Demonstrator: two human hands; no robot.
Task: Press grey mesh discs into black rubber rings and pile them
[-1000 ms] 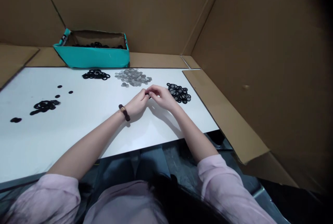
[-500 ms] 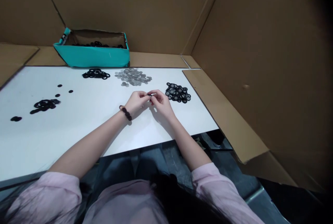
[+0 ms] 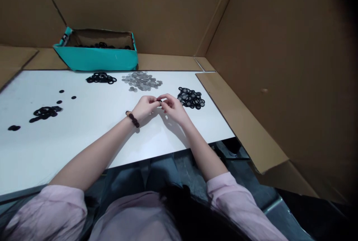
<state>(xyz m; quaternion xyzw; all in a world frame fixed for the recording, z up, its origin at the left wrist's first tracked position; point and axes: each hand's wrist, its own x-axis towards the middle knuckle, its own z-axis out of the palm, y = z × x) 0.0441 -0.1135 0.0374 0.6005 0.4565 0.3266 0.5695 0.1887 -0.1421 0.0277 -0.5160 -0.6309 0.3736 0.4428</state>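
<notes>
My left hand [image 3: 145,107] and my right hand [image 3: 173,108] meet above the white table, their fingertips pinched around one small black ring [image 3: 160,102]. Fingers cover most of the ring, so I cannot tell whether a disc sits in it. Just right of my right hand lies a pile of black rings with grey centres [image 3: 191,98]. Behind my hands is a heap of thin grey discs [image 3: 142,80]. A cluster of black rings [image 3: 101,78] lies to the left of that heap.
A turquoise box [image 3: 96,59] holding black rings stands at the back left. More black pieces [image 3: 46,112] are scattered on the left of the white table [image 3: 84,132]. Cardboard walls [image 3: 274,65] rise behind and to the right, and a cardboard flap [image 3: 243,121] borders the table's right edge.
My hands stay together on the black ring, with only small finger shifts. The view has moved slightly, so the box and piles appear a little further left.
</notes>
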